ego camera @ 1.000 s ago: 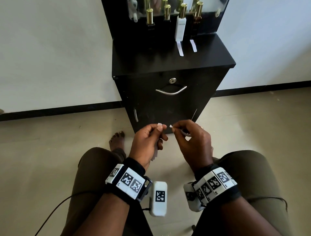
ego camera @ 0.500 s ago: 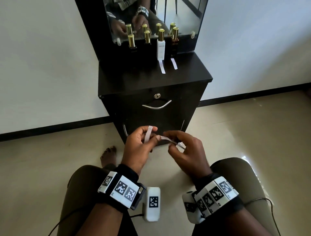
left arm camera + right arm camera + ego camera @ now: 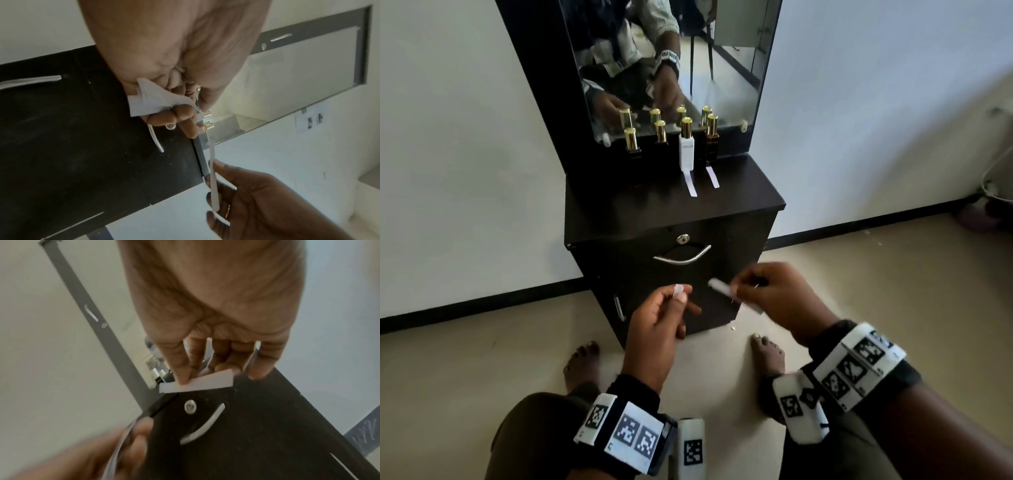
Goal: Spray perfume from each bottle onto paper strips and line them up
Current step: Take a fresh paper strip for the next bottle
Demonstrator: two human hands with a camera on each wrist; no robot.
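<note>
Low in front of the black cabinet [image 3: 619, 212], my left hand [image 3: 681, 295] pinches the end of a white paper strip [image 3: 678, 289]; the left wrist view shows crumpled white paper [image 3: 152, 99] in its curled fingers. To the right, my right hand [image 3: 736, 291] pinches another strip [image 3: 720, 287], with more strips [image 3: 252, 356] tucked between its fingers. Several gold-capped perfume bottles stand against the mirror, among them a white bottle [image 3: 686, 152] and a dark one [image 3: 712, 140]. A strip [image 3: 691, 184] lies before the white bottle and another strip [image 3: 713, 177] before the dark one.
The cabinet has a drawer with a curved metal handle [image 3: 683, 257] and a lock, just beyond my hands. A mirror [image 3: 722, 85] rises behind the bottles. My knees and bare feet [image 3: 767, 353] rest on the beige floor. White walls flank the cabinet.
My hands, close together before, have drawn apart; the right hand has moved right and up with a strip. My head has tilted up, showing more of the mirror.
</note>
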